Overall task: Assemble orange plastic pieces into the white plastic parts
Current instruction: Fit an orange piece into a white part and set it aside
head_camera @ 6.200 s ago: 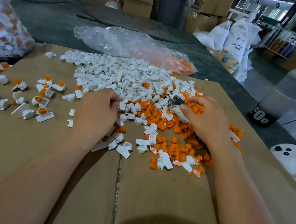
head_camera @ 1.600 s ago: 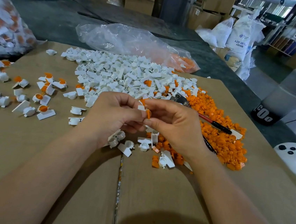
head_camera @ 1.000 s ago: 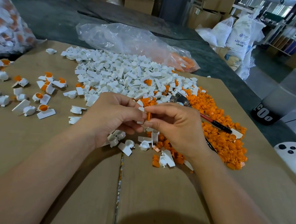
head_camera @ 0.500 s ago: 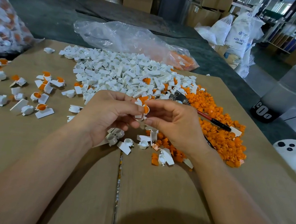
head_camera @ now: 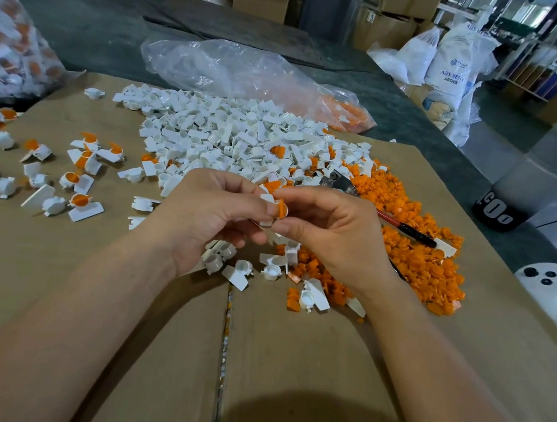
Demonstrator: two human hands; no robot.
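Surface: brown cardboard, two sheets w/ seam down the middle, laid on dark table top; landmark: heap of white parts, centre-rear of cardboard; orange pieces heaped just right of it, edges mixed; assembled white-orange units scattered left of it; clear plastic bag behind it, on table; loose parts in front.

You have white parts and orange pieces on brown cardboard; the handle of your tool is red, then black; the table is dark grey.
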